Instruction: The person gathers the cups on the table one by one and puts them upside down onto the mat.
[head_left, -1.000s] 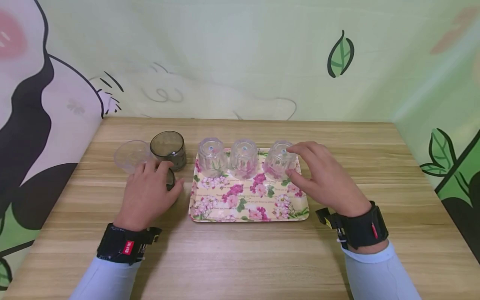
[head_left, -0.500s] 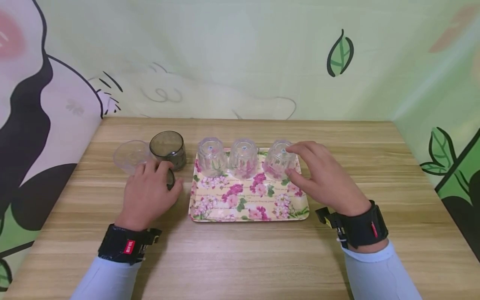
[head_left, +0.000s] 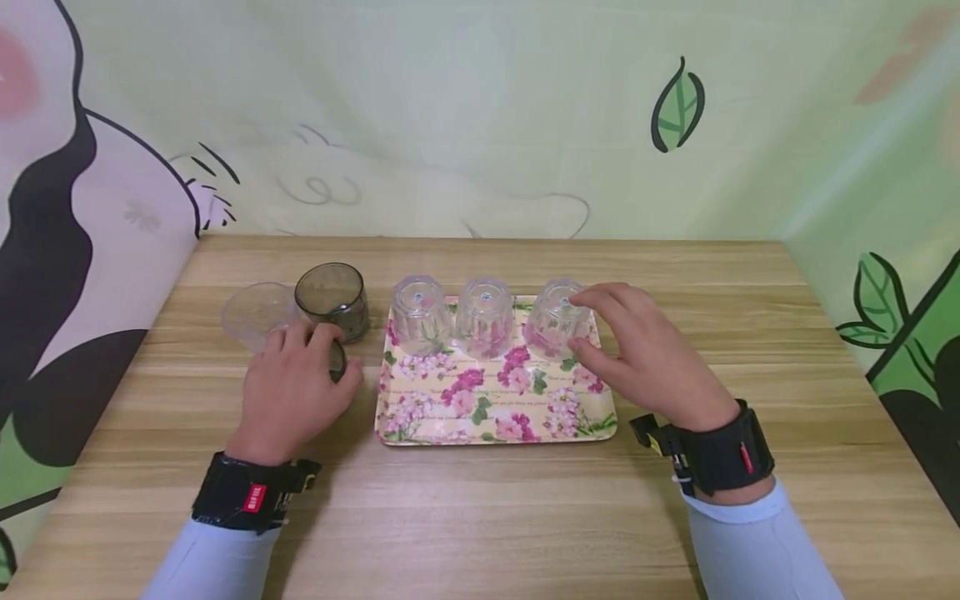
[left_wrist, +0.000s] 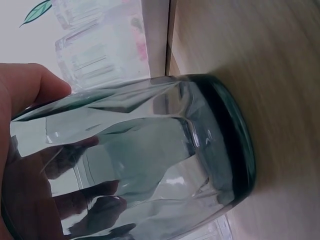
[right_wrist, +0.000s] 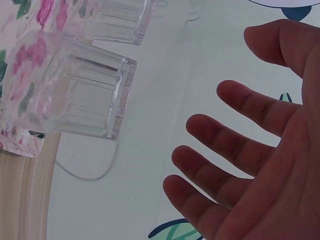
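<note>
Gripping a dark glass (left_wrist: 150,155) in the left hand (head_left: 288,396), just off the tray's left edge, with a strip of bare wood lying between. Bringing the thumb round on the tray side, wrapping the fingers round the opposite side. Pointing the glass's base down at the tabletop; not showing clearly whether touching.

Spreading the right hand (head_left: 648,358) at the tray's far right corner, holding nothing: fingers slightly bent and parted, thumb well away. Leaving a gap, in the right wrist view, between fingertips and the right-end clear glass (head_left: 551,325). Angling both forearms inward in pale blue sleeves (head_left: 757,542), with black straps (head_left: 720,454) circling the wrists.

Lining the floral tray (head_left: 457,425) along its far edge: right-end glass, middle glass (head_left: 486,321), left-end glass (head_left: 418,321), all upside down. Leaving the tray's near half open, with more wood running toward the near side.

Standing beyond the left hand: a second dark glass (head_left: 333,304), mouth up, and beside it a clear round vessel (head_left: 253,312), partly hidden.

Meeting a leaf-printed wall (head_left: 465,108) at the table's (head_left: 480,533) back edge.
</note>
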